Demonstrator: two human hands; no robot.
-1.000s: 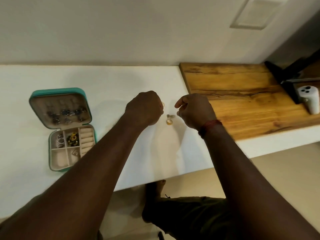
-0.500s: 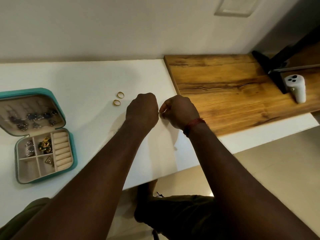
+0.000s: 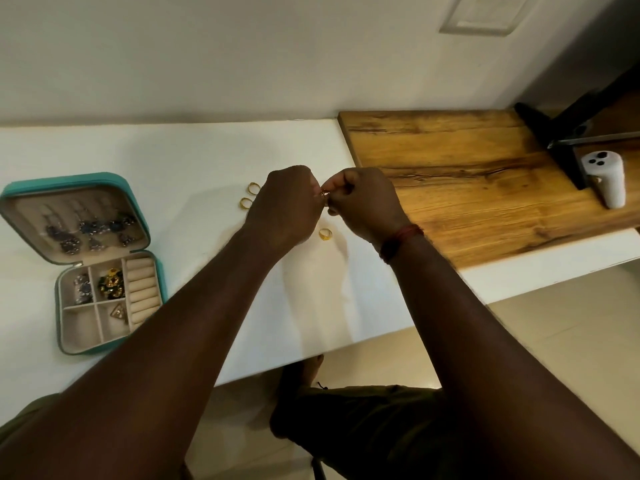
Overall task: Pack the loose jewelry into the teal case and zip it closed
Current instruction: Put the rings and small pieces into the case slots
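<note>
View from the head camera, looking down on a white tabletop (image 3: 194, 161). At centre frame the left hand (image 3: 284, 209) and the right hand (image 3: 363, 206) meet knuckle to knuckle above the table. Both sets of fingers are curled. The thumb and fingertips of the right hand pinch a small gold piece (image 3: 323, 194) at the point where the hands meet. The left hand's fingertips are hidden behind its own back, so it only appears to grip the same piece from the other side. A red thread band (image 3: 401, 239) circles the right wrist.

Loose jewelry on the table: two gold rings (image 3: 254, 187) just left of the left hand, one above the other in the frame, and a third gold ring (image 3: 325, 234) just below the gap between the hands.

The teal case (image 3: 74, 176) lies open at the left edge of the frame, well apart from the hands, unzipped, its lid folded back toward the upper left. Dark earrings (image 3: 93, 230) hang in the lid. The base holds a gold and green ornament (image 3: 111, 282), silver pieces (image 3: 82, 288), a triangular piece (image 3: 118, 311) and cream ring rolls (image 3: 142, 289).

At right, a wooden board (image 3: 467, 188) bears a white controller (image 3: 604, 178)
</note>
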